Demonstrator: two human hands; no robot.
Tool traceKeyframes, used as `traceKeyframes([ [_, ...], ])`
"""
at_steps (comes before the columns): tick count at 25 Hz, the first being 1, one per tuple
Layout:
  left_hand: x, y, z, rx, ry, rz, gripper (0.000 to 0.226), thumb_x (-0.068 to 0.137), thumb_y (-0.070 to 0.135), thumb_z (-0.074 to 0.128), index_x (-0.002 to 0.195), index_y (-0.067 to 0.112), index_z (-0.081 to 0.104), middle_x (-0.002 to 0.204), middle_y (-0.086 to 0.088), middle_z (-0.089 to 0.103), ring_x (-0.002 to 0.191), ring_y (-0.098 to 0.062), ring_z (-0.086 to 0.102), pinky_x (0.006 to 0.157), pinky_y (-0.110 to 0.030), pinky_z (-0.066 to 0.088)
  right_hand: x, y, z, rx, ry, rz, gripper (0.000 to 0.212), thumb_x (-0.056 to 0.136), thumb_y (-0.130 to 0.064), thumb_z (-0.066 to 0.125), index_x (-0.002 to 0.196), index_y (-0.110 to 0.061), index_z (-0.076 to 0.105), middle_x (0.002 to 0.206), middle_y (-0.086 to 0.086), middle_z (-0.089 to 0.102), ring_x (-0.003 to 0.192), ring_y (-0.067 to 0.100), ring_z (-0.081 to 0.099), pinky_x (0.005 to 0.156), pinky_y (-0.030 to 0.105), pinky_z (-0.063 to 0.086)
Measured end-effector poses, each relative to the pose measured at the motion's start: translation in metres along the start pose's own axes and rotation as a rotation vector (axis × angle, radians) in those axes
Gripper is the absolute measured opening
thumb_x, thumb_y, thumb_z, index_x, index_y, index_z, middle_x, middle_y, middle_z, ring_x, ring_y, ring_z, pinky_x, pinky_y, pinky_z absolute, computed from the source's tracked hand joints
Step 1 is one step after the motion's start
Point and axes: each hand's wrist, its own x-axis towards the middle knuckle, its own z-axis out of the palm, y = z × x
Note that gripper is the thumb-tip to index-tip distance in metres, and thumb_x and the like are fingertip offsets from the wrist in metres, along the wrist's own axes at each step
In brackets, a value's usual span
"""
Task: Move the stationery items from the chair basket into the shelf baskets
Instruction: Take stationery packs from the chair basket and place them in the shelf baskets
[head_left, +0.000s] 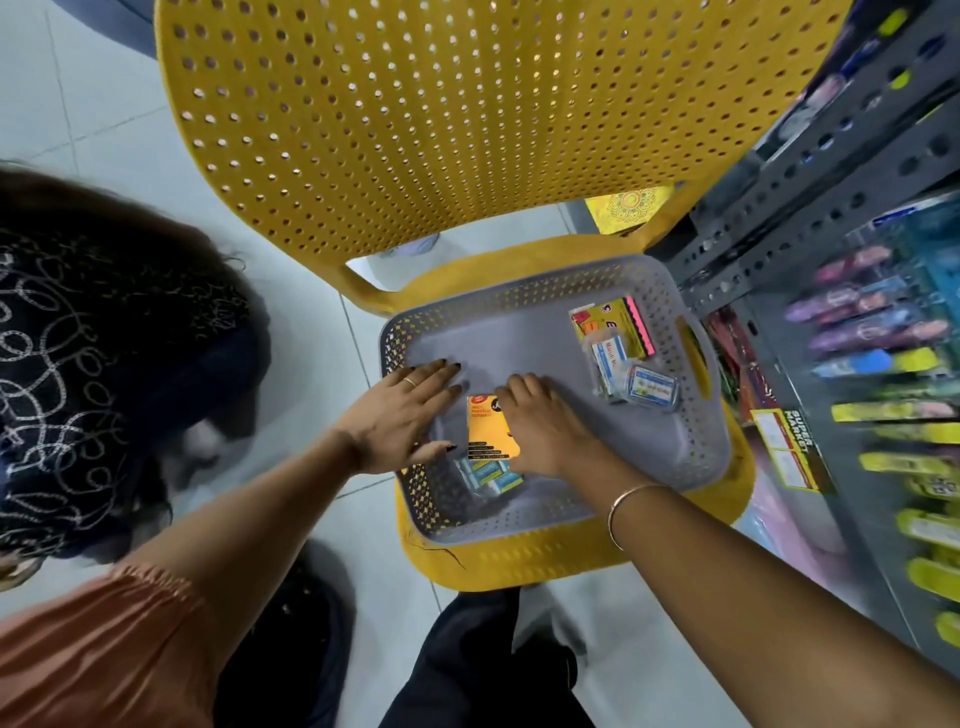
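A grey perforated basket (524, 332) sits on the seat of a yellow chair (415, 130). Inside it, an orange-yellow packet (488, 428) lies near the front left, with blue-and-white packets (491, 475) just below it. My left hand (402, 415) is spread flat at the packet's left edge, fingers apart. My right hand (540, 421) rests on the packet's right edge, fingers curled down; whether it grips is unclear. A yellow sticky-note pack (613, 322) and clear-wrapped eraser boxes (631, 379) lie at the basket's right.
A grey metal shelf (810, 171) stands to the right, hung with pens and colourful packets (872, 332). Another person with dark hair and a black patterned top (93, 332) crouches at the left. White floor tiles surround the chair.
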Motion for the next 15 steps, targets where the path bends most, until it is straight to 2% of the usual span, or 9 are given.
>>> traceKeyframes([
  [2, 0.000, -0.002, 0.002, -0.010, -0.034, -0.008, 0.078, 0.090, 0.063, 0.012, 0.136, 0.009, 0.045, 0.142, -0.020, 0.040, 0.128, -0.034, 0.042, 0.102, -0.045, 0.036, -0.004, 0.002, 0.002, 0.017, 0.007, 0.025, 0.075, 0.065, -0.029, 0.075, 0.124, -0.003, 0.037, 0.125, 0.015, 0.042, 0.115, 0.030, 0.038, 0.098, 0.039, 0.035],
  [7, 0.001, -0.002, 0.003, 0.009, -0.082, -0.032, 0.080, 0.090, 0.065, 0.011, 0.137, 0.010, 0.045, 0.145, -0.018, 0.036, 0.131, -0.034, 0.038, 0.103, -0.047, 0.033, -0.022, 0.012, -0.007, 0.134, 0.026, 0.095, 0.077, 0.063, -0.030, 0.078, 0.123, -0.006, 0.037, 0.125, 0.011, 0.045, 0.115, 0.027, 0.041, 0.091, 0.037, 0.042],
  [11, 0.004, 0.006, -0.008, 0.021, -0.094, -0.067, 0.083, 0.090, 0.067, 0.009, 0.136, 0.009, 0.045, 0.144, -0.019, 0.038, 0.131, -0.034, 0.038, 0.104, -0.049, 0.031, -0.047, 0.025, -0.037, 0.126, 0.119, 0.126, 0.070, 0.064, -0.028, 0.075, 0.121, -0.006, 0.040, 0.121, 0.012, 0.047, 0.111, 0.027, 0.042, 0.094, 0.036, 0.041],
  [15, 0.017, 0.018, -0.047, -0.002, 0.001, -0.109, 0.085, 0.091, 0.066, 0.010, 0.127, 0.003, 0.053, 0.140, -0.021, 0.043, 0.127, -0.035, 0.043, 0.099, -0.052, 0.036, -0.082, 0.033, -0.093, 0.135, 0.203, 0.179, 0.080, 0.066, -0.032, 0.074, 0.130, -0.006, 0.034, 0.131, 0.013, 0.043, 0.123, 0.031, 0.037, 0.100, 0.037, 0.035],
])
